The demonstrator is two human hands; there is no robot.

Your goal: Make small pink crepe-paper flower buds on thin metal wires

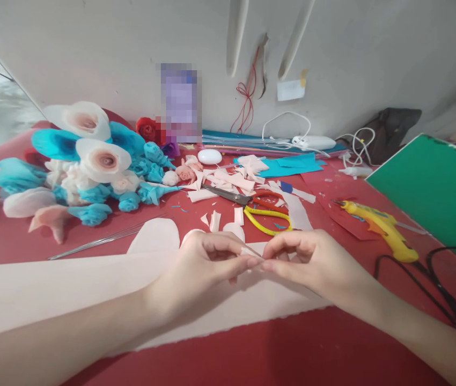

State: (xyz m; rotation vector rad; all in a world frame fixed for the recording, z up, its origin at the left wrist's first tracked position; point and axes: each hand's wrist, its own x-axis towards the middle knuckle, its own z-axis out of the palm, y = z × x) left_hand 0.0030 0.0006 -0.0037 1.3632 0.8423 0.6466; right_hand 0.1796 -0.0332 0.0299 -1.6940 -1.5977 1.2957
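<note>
My left hand (212, 257) and my right hand (304, 260) meet at the middle, thumbs and forefingers pinching a small piece of pale pink crepe paper (255, 256) between them. Most of that piece is hidden by the fingers. Beneath both hands lies a long pale pink crepe paper strip (91, 284). A rounded paper petal (155, 236) rests by its upper edge, left of my left hand. Just beyond my hands are scissors (248, 201) with one red and one yellow handle, their blades lying among pale pink paper scraps (232, 179).
Paper flowers (105, 161) in white, blue and pink pile up at the left, near thin metal wires (99, 238). At the right are a yellow glue gun (384, 228) with a black cord and a green board (433, 193). Blue paper (290, 165) and a white power strip (314, 142) lie behind.
</note>
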